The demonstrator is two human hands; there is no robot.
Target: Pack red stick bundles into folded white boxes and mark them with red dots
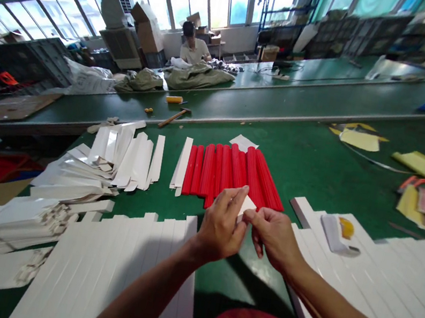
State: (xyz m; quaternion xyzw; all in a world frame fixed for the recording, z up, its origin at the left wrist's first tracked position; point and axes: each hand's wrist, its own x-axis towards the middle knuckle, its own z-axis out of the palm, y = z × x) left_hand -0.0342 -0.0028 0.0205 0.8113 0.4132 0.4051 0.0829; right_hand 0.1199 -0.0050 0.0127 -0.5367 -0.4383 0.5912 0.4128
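Note:
Close in front of me, a white cardboard piece (247, 206), perhaps the end of a narrow box, is held between both hands. My left hand (224, 223) is closed around its left side. With thumb and fingers, my right hand (273, 238) pinches its near right edge. How far the piece extends behind my left hand is hidden. Just beyond the hands lies a row of red ribbed tubes (230, 170) on the green table. Two upright white strips (182, 166) lie against the row's left end.
Flat white boxes lie side by side at left (106, 255) and right (384, 274). A tape dispenser (336, 233) rests on the right ones. Folded white cartons (106, 163) are heaped at left. A hammer (173, 118) lies farther back. Another person (194, 50) sits across the tables.

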